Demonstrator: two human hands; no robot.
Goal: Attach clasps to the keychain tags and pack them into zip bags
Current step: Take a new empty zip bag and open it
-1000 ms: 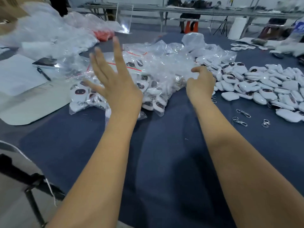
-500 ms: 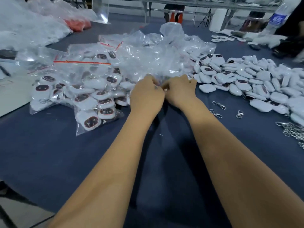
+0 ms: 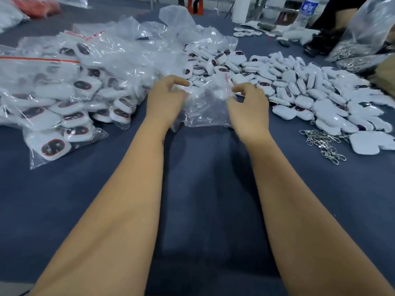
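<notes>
- Far left, filled bags of white tags run off the frame edge.
- My left hand grips one side of an empty clear bag; its fingertips are blurred behind plastic.
- My right hand pinches the bag's other side.
- Right, loose tags are heaped beside metal clasps, tangled together.

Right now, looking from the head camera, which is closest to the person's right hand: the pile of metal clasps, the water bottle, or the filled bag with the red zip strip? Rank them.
From the right hand:
1. Pile of metal clasps, on the cloth just to its right.
2. Filled bag with the red zip strip, across on the left side.
3. Water bottle, at the far edge of the table, upper right.
</notes>
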